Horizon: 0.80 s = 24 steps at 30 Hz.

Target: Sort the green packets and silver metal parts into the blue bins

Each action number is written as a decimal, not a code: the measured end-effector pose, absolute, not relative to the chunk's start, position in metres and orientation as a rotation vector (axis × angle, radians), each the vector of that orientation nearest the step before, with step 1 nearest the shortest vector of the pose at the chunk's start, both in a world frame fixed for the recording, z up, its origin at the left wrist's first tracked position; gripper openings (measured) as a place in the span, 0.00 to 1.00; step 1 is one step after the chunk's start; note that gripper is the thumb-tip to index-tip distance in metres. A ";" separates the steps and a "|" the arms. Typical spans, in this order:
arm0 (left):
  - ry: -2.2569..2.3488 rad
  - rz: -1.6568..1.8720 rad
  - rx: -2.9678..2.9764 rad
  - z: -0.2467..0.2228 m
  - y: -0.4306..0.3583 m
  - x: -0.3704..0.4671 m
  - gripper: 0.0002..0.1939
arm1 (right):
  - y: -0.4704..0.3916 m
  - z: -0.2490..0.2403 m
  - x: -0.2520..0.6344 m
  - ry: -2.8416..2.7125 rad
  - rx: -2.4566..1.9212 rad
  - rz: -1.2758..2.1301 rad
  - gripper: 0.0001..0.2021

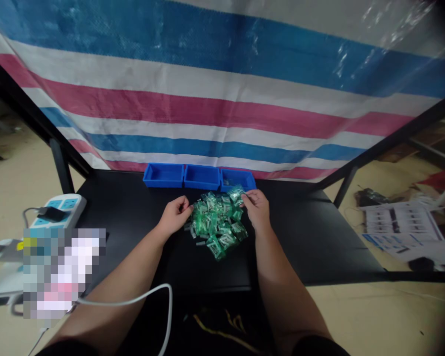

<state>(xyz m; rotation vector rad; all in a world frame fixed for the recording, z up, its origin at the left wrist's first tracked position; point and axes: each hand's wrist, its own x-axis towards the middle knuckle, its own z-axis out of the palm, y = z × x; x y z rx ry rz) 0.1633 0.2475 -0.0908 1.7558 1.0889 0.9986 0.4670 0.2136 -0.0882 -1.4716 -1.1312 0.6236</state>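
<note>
Three blue bins [200, 176] on black table [311, 237]; striped tarp [222, 99] behind; hands pinching green packets [218, 222].

A: Single head-worn view, looking forward and down over the black counter [133, 212], forearms entering from the bottom edge.

B: Close range (striped tarp [222, 99] fills the background).
</note>
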 end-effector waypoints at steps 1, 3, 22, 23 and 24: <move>1.084 1.000 1.755 -0.090 0.247 0.163 0.17 | 0.215 -0.087 0.467 -1.118 -1.454 0.583 0.21; 1.074 1.005 1.754 -0.090 0.248 0.163 0.17 | 0.218 -0.082 0.468 -1.094 -1.420 0.497 0.20; 1.034 1.025 1.739 -0.094 0.251 0.161 0.15 | 0.303 -0.021 0.470 -1.720 -2.432 0.042 0.16; 1.032 1.026 1.742 -0.093 0.251 0.161 0.15 | 0.303 -0.022 0.470 -1.738 -2.420 0.025 0.15; 1.029 1.025 1.744 -0.093 0.251 0.161 0.15 | 0.303 -0.023 0.471 -1.776 -2.392 0.033 0.14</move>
